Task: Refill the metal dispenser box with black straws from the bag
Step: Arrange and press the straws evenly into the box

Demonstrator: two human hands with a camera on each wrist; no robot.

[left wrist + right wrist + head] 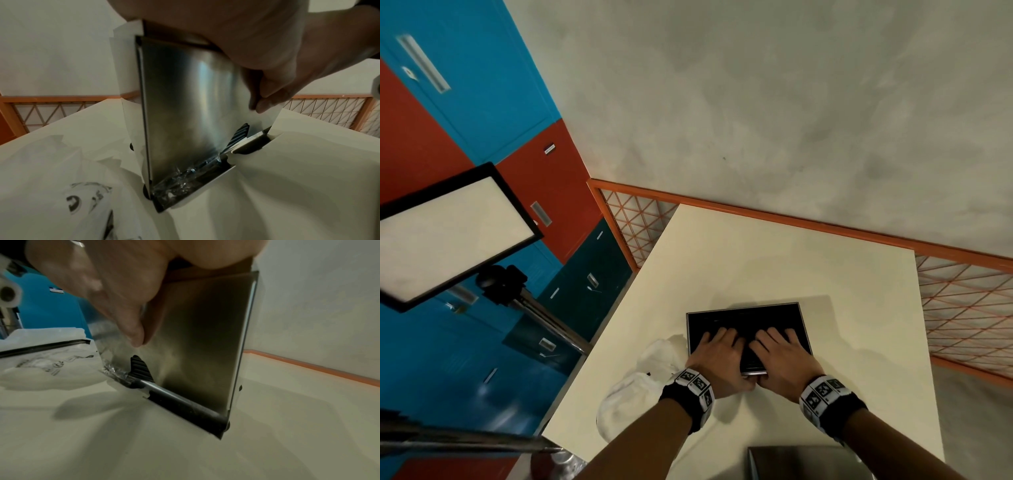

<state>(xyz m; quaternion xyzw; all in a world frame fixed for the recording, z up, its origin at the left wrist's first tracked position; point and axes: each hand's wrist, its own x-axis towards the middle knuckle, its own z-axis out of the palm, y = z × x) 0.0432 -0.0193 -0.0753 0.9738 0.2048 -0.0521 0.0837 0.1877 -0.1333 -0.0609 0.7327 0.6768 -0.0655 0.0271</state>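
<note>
The metal dispenser box [802,320] stands on the cream table [756,246], its open top filled with black straws [743,320]. My left hand [717,356] and right hand [782,356] lie side by side, fingers spread flat on the straws, thumbs hanging down the near face. The wrist views show the brushed steel front [185,105] [205,337], a ribbed black knob [239,134] [139,368] and crinkled clear wrap in the bottom tray [180,181]. The white plastic bag [640,383] [61,186] lies slumped left of the box, a black straw [41,346] on it.
A flat metal piece [804,462] lies at the table's near edge below my wrists. An orange mesh railing [962,308] borders the table's far and right sides. A light panel on a tripod [448,229] stands left, in front of blue and red lockers.
</note>
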